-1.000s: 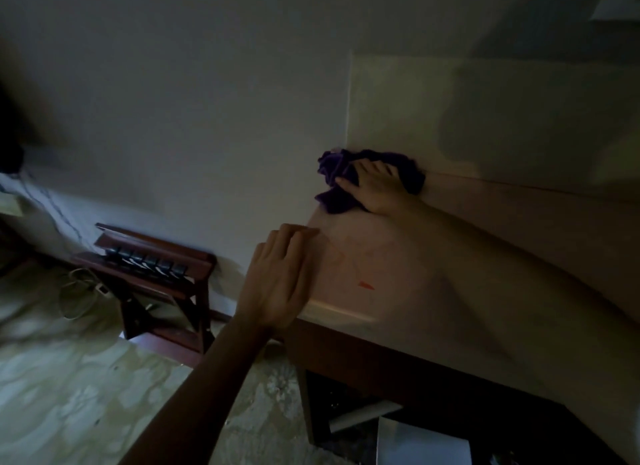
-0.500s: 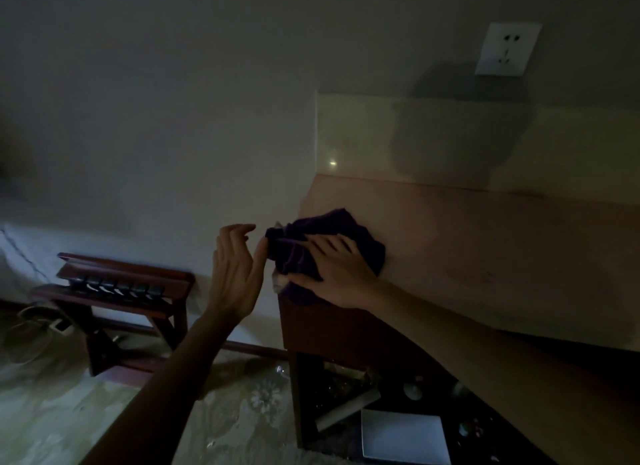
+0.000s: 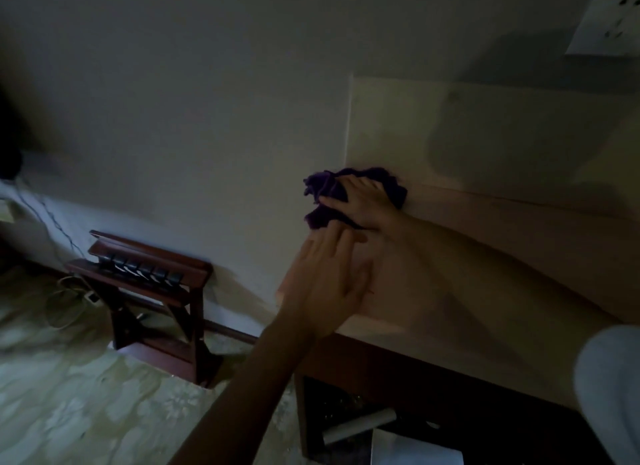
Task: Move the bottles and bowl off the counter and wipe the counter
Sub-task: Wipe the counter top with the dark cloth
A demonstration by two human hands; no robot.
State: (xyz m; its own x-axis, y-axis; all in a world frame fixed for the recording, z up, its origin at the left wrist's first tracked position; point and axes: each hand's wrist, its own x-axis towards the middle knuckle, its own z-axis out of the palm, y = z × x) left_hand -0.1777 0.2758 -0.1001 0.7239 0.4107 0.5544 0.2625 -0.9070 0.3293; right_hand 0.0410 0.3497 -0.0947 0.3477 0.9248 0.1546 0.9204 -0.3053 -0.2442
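Observation:
A crumpled purple cloth (image 3: 322, 185) lies at the far left corner of the pale counter (image 3: 485, 274), against the backsplash. My right hand (image 3: 363, 201) presses flat on top of it, fingers spread over the cloth. My left hand (image 3: 329, 277) rests flat on the counter's left end, just in front of the cloth, fingers apart and holding nothing. No bottles or bowl are in view on the counter.
A dark wooden rack (image 3: 145, 284) stands on the patterned floor to the left, with cables beside it. Below the counter an open dark shelf (image 3: 363, 426) holds a pale roll and a white sheet. A wall socket (image 3: 609, 24) sits at the upper right.
My right hand has pushed the cloth from the counter's front left edge back to the far corner. My left hand moved from off the edge onto the counter top.

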